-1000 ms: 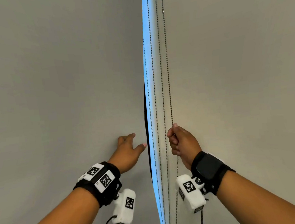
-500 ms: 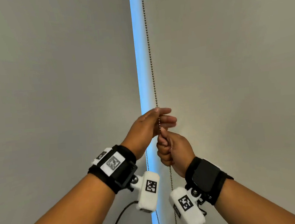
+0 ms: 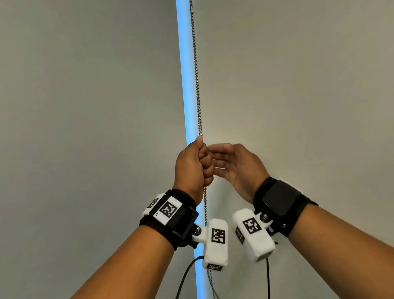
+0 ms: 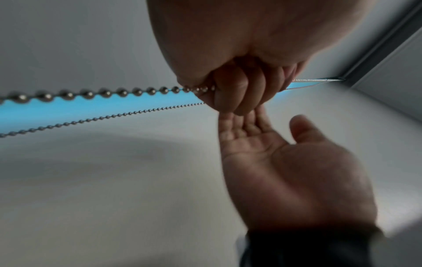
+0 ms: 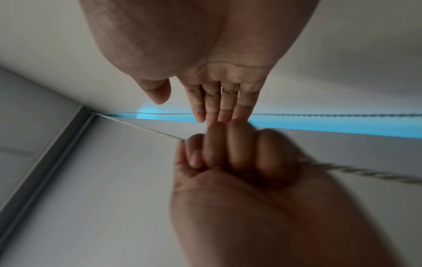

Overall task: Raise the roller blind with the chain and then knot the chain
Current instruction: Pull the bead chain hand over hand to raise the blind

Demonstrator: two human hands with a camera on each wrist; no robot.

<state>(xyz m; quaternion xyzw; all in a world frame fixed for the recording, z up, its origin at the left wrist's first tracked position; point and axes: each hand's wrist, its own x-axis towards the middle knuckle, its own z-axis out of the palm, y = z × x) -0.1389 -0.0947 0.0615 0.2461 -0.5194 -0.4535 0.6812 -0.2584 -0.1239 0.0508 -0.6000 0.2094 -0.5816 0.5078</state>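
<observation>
— Where the chain [image 3: 196,78] goes into the left hand [image 3: 191,166], can you see it?
— No. The fist hides that bit. The fingers are curled tight round the chain, and it comes out again under the fist and hangs down past the wrist camera [image 3: 216,244]. Its bottom is cut off at the lower edge of the head view.
— And the right hand [image 3: 236,167]?
— It has let go. Its fingers [image 5: 224,101] are straight and loose, holding nothing, with the tips just beside the left knuckles. The right wrist view is blurry.
— Where does the chain hang?
— Right along the left edge of the roller blind [image 3: 304,93], next to the thin blue strip of window [image 3: 187,79]. A second strand [image 4: 102,118] runs beside it.
— Is there room to move?
— Yes, plain blind on the right and plain wall [image 3: 70,112] on the left.
— What changed?
— Half a second ago the right hand gripped the chain and the left only touched it. Now they have swapped.
</observation>
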